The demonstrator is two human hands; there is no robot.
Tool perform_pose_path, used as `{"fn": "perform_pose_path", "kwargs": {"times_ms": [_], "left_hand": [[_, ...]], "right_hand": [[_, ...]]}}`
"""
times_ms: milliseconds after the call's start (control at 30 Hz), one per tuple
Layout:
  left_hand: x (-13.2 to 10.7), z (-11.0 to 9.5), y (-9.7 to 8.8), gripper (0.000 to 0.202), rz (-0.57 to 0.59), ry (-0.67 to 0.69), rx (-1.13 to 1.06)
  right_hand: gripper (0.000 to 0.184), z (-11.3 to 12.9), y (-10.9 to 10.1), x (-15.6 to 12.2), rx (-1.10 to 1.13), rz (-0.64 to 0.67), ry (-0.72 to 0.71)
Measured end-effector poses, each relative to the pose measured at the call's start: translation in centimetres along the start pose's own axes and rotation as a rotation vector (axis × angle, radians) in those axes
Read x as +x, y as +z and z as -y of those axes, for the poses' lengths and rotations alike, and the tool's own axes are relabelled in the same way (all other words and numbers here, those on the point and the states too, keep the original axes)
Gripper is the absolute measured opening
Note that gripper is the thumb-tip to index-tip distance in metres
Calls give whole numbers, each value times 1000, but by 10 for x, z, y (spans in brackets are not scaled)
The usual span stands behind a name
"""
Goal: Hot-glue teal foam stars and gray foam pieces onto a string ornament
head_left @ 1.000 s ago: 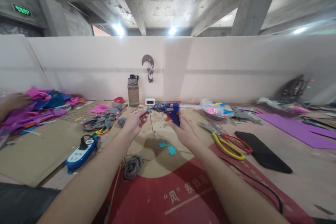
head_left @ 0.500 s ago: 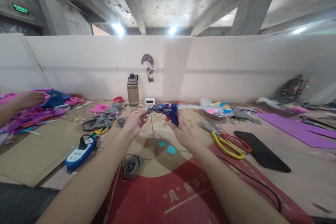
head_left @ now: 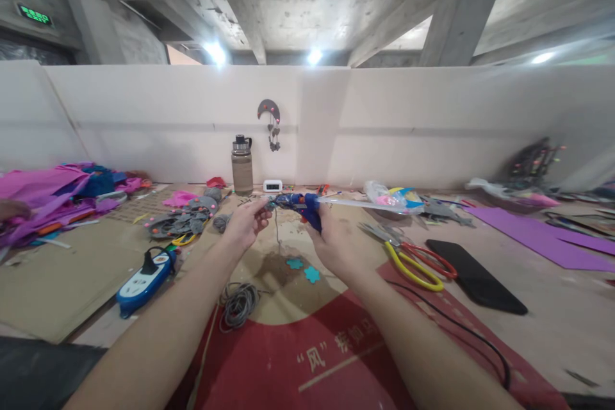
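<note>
My right hand (head_left: 336, 240) is wrapped round the grip of a blue hot glue gun (head_left: 298, 204), whose nozzle points left. My left hand (head_left: 245, 224) pinches a small piece, too small to name, against the nozzle, with a thin grey string (head_left: 277, 230) hanging down from it. Two teal flower cut-outs (head_left: 303, 270) lie on the table below the hands. A coil of grey cord (head_left: 239, 303) lies beside my left forearm.
Yellow and red scissors (head_left: 413, 264) and a black pad (head_left: 473, 275) lie to the right. A blue-white power strip (head_left: 141, 274) sits left. A water bottle (head_left: 242, 166) stands by the white partition. Pink and purple sheets (head_left: 52, 195) pile at far left; purple sheets (head_left: 538, 234) lie right.
The glue gun and both hands have shifted slightly left and tilted. The other person's hand at the far left has drawn back behind the pink sheets.
</note>
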State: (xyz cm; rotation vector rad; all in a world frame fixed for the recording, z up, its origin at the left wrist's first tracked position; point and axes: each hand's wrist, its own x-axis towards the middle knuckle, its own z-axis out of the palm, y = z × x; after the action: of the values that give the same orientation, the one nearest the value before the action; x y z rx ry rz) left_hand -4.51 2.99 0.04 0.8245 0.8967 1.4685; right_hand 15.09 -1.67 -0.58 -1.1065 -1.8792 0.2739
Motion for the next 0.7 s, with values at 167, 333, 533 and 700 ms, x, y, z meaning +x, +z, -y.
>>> {"fn": "perform_pose_path", "kwargs": {"times_ms": [167, 333, 533, 700], "left_hand": [[-1, 1, -1, 5, -14, 8, 24], [1, 2, -2, 7, -11, -8, -5], [4, 0, -3, 6, -24, -28, -38], [3, -1, -4, 5, -12, -43, -55]], "right_hand": [[33, 4, -1, 0, -53, -35, -41], [35, 7, 0, -1, -61, -35, -94], [34, 8, -1, -2, -57, -28, -55], [33, 8, -4, -1, -38, -30, -44]]}}
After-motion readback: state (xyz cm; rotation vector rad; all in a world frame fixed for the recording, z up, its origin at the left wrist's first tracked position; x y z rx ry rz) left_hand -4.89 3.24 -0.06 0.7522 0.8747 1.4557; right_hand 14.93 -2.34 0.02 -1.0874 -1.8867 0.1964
